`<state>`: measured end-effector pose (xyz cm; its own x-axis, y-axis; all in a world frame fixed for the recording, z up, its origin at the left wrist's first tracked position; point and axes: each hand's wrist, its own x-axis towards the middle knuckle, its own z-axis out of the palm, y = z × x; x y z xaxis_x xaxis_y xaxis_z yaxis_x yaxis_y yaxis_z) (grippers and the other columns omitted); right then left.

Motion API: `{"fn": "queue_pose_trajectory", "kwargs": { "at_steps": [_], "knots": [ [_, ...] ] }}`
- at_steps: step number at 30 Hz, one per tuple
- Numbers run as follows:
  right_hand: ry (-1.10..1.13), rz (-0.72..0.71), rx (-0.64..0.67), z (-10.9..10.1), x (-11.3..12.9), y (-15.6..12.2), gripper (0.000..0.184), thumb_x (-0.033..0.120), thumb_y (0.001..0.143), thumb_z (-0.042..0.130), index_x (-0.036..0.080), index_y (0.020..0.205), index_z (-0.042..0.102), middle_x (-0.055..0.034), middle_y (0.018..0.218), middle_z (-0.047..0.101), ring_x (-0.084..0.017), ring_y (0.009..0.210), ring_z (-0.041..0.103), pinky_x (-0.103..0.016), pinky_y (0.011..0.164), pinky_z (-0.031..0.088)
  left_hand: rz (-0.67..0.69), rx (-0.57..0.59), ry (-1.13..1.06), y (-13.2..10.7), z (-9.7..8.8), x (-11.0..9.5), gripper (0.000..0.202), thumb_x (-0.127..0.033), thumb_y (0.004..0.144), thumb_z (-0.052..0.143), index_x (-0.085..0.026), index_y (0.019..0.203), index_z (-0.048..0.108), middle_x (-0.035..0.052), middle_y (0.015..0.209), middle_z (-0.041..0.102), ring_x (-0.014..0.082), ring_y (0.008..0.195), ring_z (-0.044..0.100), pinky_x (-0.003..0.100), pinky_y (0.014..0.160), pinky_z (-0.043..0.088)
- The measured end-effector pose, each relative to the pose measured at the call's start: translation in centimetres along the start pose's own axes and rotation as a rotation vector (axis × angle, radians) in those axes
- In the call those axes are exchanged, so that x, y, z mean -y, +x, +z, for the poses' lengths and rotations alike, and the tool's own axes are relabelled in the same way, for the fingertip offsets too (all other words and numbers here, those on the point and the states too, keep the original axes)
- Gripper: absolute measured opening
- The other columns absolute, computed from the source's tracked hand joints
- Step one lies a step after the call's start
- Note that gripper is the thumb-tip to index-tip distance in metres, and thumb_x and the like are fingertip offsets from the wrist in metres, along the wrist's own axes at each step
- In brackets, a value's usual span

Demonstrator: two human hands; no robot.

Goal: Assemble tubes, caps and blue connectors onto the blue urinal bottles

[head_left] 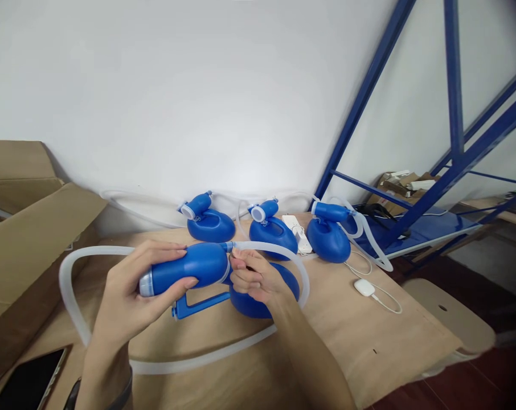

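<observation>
My left hand (138,290) is wrapped round the blue cup (193,265) of a portable urinal, a rounded plastic piece with a clear cap (146,283) at its left end. At the cup's right end a narrow blue spout joins a translucent hose (279,249), which loops around both hands. My right hand (256,276) is closed in a pinch just below that joint; what its fingertips hold is hidden. Beneath it lies the blue urinal bottle (252,304), partly covered by the hand. A blue handle-shaped bar (202,306) shows under the cup.
Behind stand three similar blue urinals (211,226) with hoses, and a white power strip (298,234). A white charger (364,287) with cable lies right. Cardboard boxes (31,256) and a phone (29,378) are at left. A blue metal rack (369,85) and a stool (450,313) stand right.
</observation>
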<state>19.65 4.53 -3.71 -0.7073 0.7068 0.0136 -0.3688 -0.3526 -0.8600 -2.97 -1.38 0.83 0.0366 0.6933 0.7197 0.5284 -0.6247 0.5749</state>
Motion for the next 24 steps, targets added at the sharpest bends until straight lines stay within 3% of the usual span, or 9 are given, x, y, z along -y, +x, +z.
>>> {"fn": "queue_pose_trajectory", "kwargs": {
  "at_steps": [6,12,16,20,24],
  "knots": [
    [0.142,0.027,0.109,0.1,-0.3,0.2,0.042,0.045,0.099,0.058,0.024,0.068,0.04,0.0138,0.038,0.015,-0.009,0.038,0.007,-0.024,0.04,0.012,0.129,0.048,0.059,-0.3,-0.9,0.3,0.024,-0.031,0.073,0.091,-0.03,0.094,0.081,0.0054,0.105,0.08,0.029,0.095,0.076,0.039,0.087,0.061],
    [0.05,-0.023,0.075,0.3,-0.1,0.1,0.045,0.055,0.097,0.062,0.022,0.07,0.048,0.0115,0.04,0.031,-0.007,0.038,0.02,-0.024,0.042,0.016,0.039,0.022,-0.041,0.0,-0.7,0.9,0.027,-0.029,0.071,0.091,-0.032,0.095,0.08,0.0033,0.101,0.081,0.0298,0.095,0.076,0.04,0.087,0.06],
    [-0.014,-0.077,-0.011,0.2,-0.3,0.4,0.052,0.065,0.092,0.064,0.021,0.069,0.051,0.0096,0.042,0.038,-0.007,0.039,0.028,-0.024,0.044,0.022,-0.094,-0.001,-0.064,0.2,0.2,0.6,0.024,-0.032,0.073,0.089,-0.032,0.095,0.079,0.0034,0.102,0.079,0.0311,0.1,0.073,0.041,0.091,0.057],
    [-0.172,-0.166,-0.179,-0.1,-0.8,0.8,0.057,0.073,0.09,0.062,0.019,0.074,0.055,0.0067,0.048,0.047,-0.009,0.044,0.039,-0.024,0.047,0.028,-0.19,-0.048,-0.09,0.0,0.6,0.7,0.022,-0.034,0.077,0.086,-0.03,0.097,0.078,0.0035,0.106,0.077,0.03,0.107,0.069,0.039,0.097,0.054],
    [-0.225,-0.284,-0.35,0.1,-0.7,0.8,0.054,0.073,0.084,0.07,0.019,0.09,0.064,0.0,0.074,0.064,-0.012,0.064,0.058,-0.024,0.057,0.044,-0.3,-0.021,-0.161,-0.3,0.8,1.5,0.024,-0.041,0.083,0.081,-0.027,0.102,0.078,0.0051,0.112,0.075,0.0303,0.113,0.068,0.036,0.098,0.053]
  ]
}}
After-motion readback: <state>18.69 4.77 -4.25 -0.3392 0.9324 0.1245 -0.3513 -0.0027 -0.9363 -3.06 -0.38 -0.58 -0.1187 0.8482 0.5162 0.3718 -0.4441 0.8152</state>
